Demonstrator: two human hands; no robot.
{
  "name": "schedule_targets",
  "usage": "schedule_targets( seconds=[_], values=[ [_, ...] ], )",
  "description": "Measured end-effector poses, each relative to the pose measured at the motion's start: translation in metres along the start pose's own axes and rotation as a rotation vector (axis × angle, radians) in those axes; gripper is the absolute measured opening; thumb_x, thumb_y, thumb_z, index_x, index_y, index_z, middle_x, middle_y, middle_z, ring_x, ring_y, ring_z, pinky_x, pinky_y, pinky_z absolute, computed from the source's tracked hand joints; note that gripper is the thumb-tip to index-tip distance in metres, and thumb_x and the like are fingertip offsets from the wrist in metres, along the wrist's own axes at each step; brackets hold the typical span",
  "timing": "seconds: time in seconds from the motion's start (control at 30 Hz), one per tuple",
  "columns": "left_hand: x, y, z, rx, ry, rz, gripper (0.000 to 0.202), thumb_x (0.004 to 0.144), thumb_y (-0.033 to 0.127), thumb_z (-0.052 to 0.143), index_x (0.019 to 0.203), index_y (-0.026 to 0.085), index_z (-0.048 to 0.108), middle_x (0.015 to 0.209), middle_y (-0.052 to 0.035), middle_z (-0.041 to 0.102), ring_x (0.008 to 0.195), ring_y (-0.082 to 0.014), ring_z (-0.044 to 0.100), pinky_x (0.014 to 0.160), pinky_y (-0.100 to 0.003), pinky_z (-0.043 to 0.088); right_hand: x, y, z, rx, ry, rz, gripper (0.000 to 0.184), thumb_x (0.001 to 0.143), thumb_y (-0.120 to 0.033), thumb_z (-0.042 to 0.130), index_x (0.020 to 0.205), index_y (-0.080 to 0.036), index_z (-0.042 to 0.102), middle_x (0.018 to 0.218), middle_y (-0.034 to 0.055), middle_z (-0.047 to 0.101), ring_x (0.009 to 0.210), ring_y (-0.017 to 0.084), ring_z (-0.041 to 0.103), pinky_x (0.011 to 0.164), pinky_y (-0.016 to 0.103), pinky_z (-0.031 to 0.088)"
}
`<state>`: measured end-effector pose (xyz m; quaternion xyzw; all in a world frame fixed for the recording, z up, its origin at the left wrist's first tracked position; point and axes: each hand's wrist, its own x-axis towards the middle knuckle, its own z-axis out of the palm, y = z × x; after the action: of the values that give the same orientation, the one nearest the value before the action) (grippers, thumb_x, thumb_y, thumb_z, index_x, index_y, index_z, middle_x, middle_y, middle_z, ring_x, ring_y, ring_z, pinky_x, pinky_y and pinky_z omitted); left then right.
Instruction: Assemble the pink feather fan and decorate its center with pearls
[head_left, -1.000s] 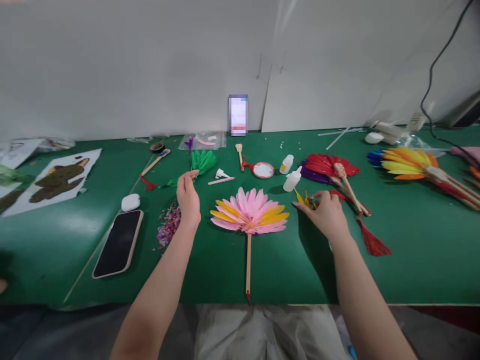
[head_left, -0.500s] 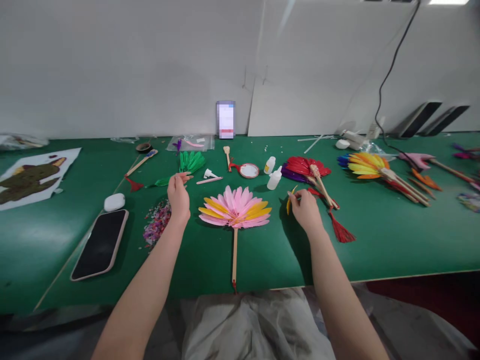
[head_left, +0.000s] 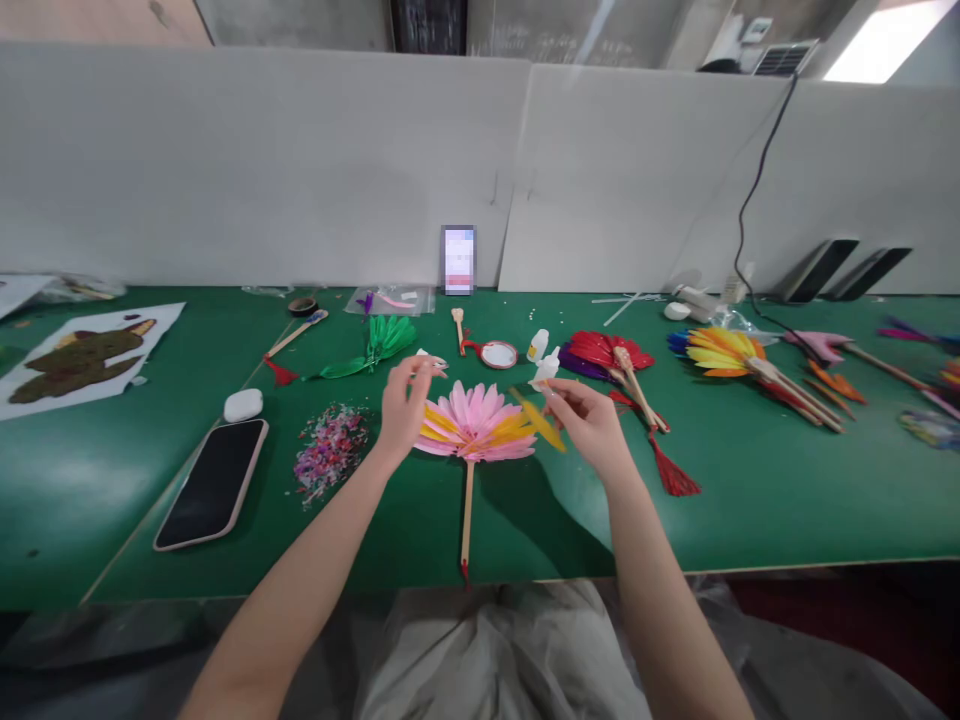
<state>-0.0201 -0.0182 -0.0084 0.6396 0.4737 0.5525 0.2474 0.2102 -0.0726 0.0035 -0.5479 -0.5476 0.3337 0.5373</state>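
Note:
A feather fan (head_left: pixel 474 415) of pink and yellow feathers lies on the green table, its wooden handle pointing toward me. My right hand (head_left: pixel 589 420) pinches a yellow feather (head_left: pixel 546 425) between thumb and fingertips, just above the fan's right edge. At the fan's upper left hovers my left hand (head_left: pixel 407 400), its fingers loosely bent and apart, with nothing visible in them. White glue bottles (head_left: pixel 547 366) stand behind the right hand. A small white nozzle cap behind my left fingertips is mostly hidden.
Left of me are a heap of colourful bits (head_left: pixel 330 450), a phone (head_left: pixel 212 485) and a white case (head_left: pixel 244 405). Green feathers (head_left: pixel 390 338) and a small round dish (head_left: pixel 498 354) lie behind. Red (head_left: pixel 611 350) and rainbow feather fans (head_left: pixel 724 350) lie right; a lit phone (head_left: pixel 459 260) leans against the partition.
Both hands have moved inward to the pink fan; the right brings the yellow feather left, over its edge. The left has left the green feathers. My view has tilted up.

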Motion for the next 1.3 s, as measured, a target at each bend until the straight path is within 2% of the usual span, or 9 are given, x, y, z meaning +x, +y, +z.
schedule_targets(
  seconds=[0.23,0.43,0.6,0.7,0.9,1.03,1.13,1.2,1.3],
  values=[
    [-0.022,0.020,0.013,0.068,-0.404,0.157,0.029,0.084,0.040,0.055,0.106,0.022,0.060,0.089,-0.0034,0.064,0.087,-0.0178,0.056,0.080,-0.031,0.043,-0.015,-0.026,0.009,0.236,-0.088,0.089,0.024,0.078,-0.042,0.062,0.085,-0.019,0.063,0.056,-0.0034,0.054,0.044,0.009,0.045,0.042,0.023,0.037],
    [-0.024,0.021,0.010,0.178,-0.475,0.335,0.023,0.085,0.038,0.056,0.099,0.022,0.062,0.073,-0.0018,0.060,0.075,-0.0177,0.053,0.074,-0.032,0.042,-0.032,-0.014,-0.002,0.317,-0.011,0.178,0.023,0.076,-0.041,0.066,0.081,-0.019,0.062,0.056,-0.0022,0.059,0.043,0.010,0.050,0.038,0.022,0.034],
    [-0.043,0.020,0.025,0.452,-0.700,0.600,0.036,0.083,0.041,0.058,0.116,0.025,0.060,0.102,-0.0077,0.058,0.098,-0.0240,0.051,0.088,-0.038,0.039,-0.056,0.001,-0.015,0.367,0.068,0.297,0.026,0.069,-0.039,0.074,0.082,-0.019,0.063,0.064,0.0027,0.069,0.053,0.017,0.064,0.042,0.025,0.044],
    [-0.057,0.018,0.037,0.580,-0.789,0.622,0.039,0.082,0.030,0.060,0.120,0.022,0.056,0.108,-0.0097,0.056,0.104,-0.0265,0.049,0.088,-0.039,0.039,-0.067,0.000,-0.017,0.427,0.000,0.332,0.029,0.067,-0.035,0.077,0.090,-0.020,0.065,0.076,0.0045,0.073,0.067,0.020,0.069,0.054,0.028,0.053],
    [-0.063,0.018,0.046,0.507,-0.779,0.554,0.018,0.088,0.027,0.052,0.101,0.020,0.063,0.105,-0.0099,0.058,0.105,-0.0254,0.049,0.088,-0.040,0.039,-0.072,-0.014,-0.011,0.444,-0.037,0.327,0.029,0.068,-0.038,0.075,0.089,-0.019,0.068,0.074,0.0048,0.072,0.068,0.021,0.069,0.057,0.030,0.057],
    [-0.054,0.034,0.037,0.275,-0.614,0.451,0.013,0.088,0.029,0.053,0.086,0.021,0.063,0.100,-0.0068,0.061,0.102,-0.0223,0.052,0.091,-0.039,0.038,-0.074,-0.023,-0.012,0.450,-0.021,0.296,0.026,0.072,-0.042,0.071,0.081,-0.018,0.067,0.065,0.0037,0.069,0.055,0.016,0.064,0.047,0.025,0.051],
    [-0.043,0.050,0.029,-0.006,-0.453,0.222,0.015,0.089,0.034,0.050,0.082,0.021,0.054,0.090,-0.0040,0.063,0.092,-0.0189,0.057,0.087,-0.037,0.041,-0.072,-0.027,-0.012,0.468,-0.053,0.269,0.024,0.078,-0.042,0.065,0.079,-0.018,0.065,0.062,0.0019,0.065,0.050,0.013,0.060,0.044,0.022,0.045],
    [-0.035,0.058,0.025,-0.249,-0.455,-0.011,0.016,0.091,0.037,0.045,0.086,0.022,0.046,0.076,0.0001,0.061,0.072,-0.0147,0.059,0.073,-0.031,0.046,-0.067,-0.028,-0.008,0.492,-0.095,0.258,0.023,0.081,-0.042,0.063,0.081,-0.019,0.062,0.058,-0.0009,0.061,0.046,0.011,0.056,0.042,0.021,0.042],
    [-0.026,0.063,0.022,-0.496,-0.493,-0.275,0.021,0.089,0.043,0.047,0.092,0.024,0.039,0.055,0.0093,0.043,0.040,-0.0076,0.041,0.044,-0.021,0.035,-0.049,-0.028,0.003,0.496,-0.210,0.251,0.025,0.084,-0.044,0.057,0.078,-0.020,0.056,0.050,-0.0048,0.053,0.040,0.010,0.048,0.040,0.021,0.038]
  ],
)
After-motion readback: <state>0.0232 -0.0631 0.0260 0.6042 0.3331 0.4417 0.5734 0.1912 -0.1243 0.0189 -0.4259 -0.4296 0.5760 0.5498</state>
